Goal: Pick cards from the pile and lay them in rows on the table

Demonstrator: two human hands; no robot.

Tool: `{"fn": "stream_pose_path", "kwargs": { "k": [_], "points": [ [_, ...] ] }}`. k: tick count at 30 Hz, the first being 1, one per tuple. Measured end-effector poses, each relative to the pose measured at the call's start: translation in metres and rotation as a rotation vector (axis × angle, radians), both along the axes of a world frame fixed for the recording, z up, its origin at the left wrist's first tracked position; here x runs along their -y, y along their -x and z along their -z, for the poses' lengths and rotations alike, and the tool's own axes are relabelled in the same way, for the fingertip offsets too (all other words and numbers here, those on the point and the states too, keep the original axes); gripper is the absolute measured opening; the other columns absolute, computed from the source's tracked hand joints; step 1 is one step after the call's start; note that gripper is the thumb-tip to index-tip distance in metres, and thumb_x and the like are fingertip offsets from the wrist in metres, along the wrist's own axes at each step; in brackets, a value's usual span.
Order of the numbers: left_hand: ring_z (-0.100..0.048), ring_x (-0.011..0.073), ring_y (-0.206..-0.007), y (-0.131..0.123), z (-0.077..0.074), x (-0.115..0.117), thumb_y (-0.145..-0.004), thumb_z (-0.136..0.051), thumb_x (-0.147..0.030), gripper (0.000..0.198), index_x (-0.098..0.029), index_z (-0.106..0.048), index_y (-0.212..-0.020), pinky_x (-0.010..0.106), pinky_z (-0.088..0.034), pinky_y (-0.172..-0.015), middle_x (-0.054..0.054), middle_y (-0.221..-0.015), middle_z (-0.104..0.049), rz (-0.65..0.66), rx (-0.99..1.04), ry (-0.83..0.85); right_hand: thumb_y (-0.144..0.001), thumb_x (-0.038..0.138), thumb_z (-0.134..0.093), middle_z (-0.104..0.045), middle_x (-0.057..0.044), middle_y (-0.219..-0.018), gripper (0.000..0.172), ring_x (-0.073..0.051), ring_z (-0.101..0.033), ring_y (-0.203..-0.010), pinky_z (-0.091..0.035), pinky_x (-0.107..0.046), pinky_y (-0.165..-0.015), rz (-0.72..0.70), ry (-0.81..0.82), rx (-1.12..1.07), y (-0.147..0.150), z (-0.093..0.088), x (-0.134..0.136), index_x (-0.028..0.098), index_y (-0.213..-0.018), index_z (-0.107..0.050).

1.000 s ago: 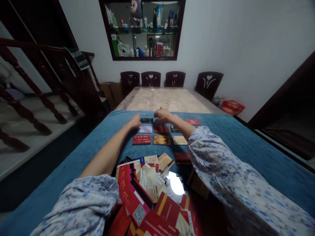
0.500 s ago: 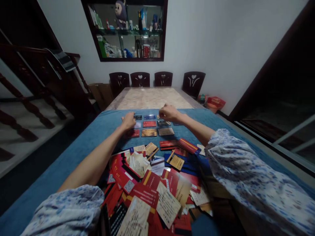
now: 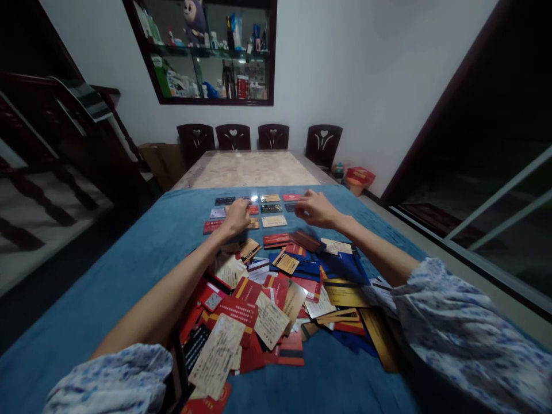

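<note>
Cards lie in neat rows on a blue cloth. My left hand [image 3: 237, 216] rests over the middle of these rows, partly covering a red card and a gold card; its fingers are bent and what is under them is hidden. Over the right end of the rows is my right hand [image 3: 314, 208], fingers curled down beside a dark card [image 3: 290, 206], just below a red card [image 3: 292, 198]. Left of my left hand are a black card [image 3: 225, 201] and a red card [image 3: 211, 227]. A cream card [image 3: 274, 221] lies between the hands.
A large loose heap of cards, with a red card [image 3: 240, 310] and a cream card [image 3: 271, 321], spreads nearer to me on the blue cloth [image 3: 142, 253]. The bare tabletop [image 3: 259, 167] and several chairs stand beyond. A railing is at the left.
The view has shifted to the right. My left hand has moved right, from the rows' left edge to their middle. My right hand has moved right and nearer, uncovering the top row's cards.
</note>
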State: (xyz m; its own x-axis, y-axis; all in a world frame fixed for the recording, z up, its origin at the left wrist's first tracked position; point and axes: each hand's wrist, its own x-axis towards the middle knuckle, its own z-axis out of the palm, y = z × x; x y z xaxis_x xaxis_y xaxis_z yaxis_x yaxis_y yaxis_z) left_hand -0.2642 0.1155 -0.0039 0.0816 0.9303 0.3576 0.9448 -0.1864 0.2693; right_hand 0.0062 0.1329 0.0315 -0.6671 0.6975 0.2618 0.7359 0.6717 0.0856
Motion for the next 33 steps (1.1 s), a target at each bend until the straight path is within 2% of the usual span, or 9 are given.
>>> {"fn": "stream_pose_path", "kwargs": {
  "k": [4,10,20,27,33],
  "points": [
    [-0.060,0.0269,-0.105,-0.028,0.006,0.013,-0.085,-0.050,-0.011,0.034,-0.016,-0.069,-0.112,0.043,-0.046,-0.093,0.013,-0.112,-0.067,0.079,0.059,0.001,-0.088,0.018,-0.053,-0.073,-0.010,-0.093,0.019,-0.025,-0.049,-0.100,-0.027,-0.034,-0.073,0.019,0.000,0.014,-0.027,0.009,0.015,0.019,-0.086,-0.072],
    [-0.058,0.0286,-0.115,-0.073,0.015,0.028,-0.087,-0.048,-0.010,0.032,-0.016,-0.070,-0.110,0.045,-0.042,-0.095,0.014,-0.116,-0.065,0.217,0.079,0.053,-0.089,0.019,-0.054,-0.074,-0.010,-0.091,0.018,-0.025,-0.050,-0.097,-0.027,-0.034,-0.072,0.074,0.016,-0.005,-0.068,0.025,0.035,0.019,-0.086,-0.072],
    [-0.051,0.0273,-0.114,-0.144,0.016,0.053,-0.082,-0.050,-0.010,0.034,-0.019,-0.068,-0.109,0.047,-0.037,-0.095,0.011,-0.119,-0.062,0.558,-0.085,0.106,-0.088,0.020,-0.055,-0.073,-0.009,-0.094,0.017,-0.026,-0.052,-0.101,-0.030,-0.036,-0.077,0.193,0.082,0.071,-0.126,0.034,0.079,0.021,-0.088,-0.072],
    [-0.049,0.0271,-0.113,-0.178,0.016,0.053,-0.080,-0.049,-0.006,0.041,-0.019,-0.065,-0.115,0.047,-0.035,-0.093,0.011,-0.122,-0.061,0.692,-0.214,0.157,-0.091,0.022,-0.055,-0.074,-0.009,-0.099,0.017,-0.027,-0.054,-0.107,-0.033,-0.038,-0.081,0.299,0.139,0.121,-0.142,0.038,0.113,0.021,-0.090,-0.072],
    [-0.049,0.0283,-0.113,-0.195,0.022,0.049,-0.080,-0.049,-0.006,0.044,-0.020,-0.064,-0.118,0.046,-0.038,-0.091,0.010,-0.121,-0.063,0.736,-0.259,0.193,-0.091,0.031,-0.059,-0.073,-0.012,-0.102,0.019,-0.029,-0.054,-0.108,-0.035,-0.040,-0.084,0.311,0.154,0.114,-0.139,0.046,0.124,0.022,-0.101,-0.072]
  ]
}}
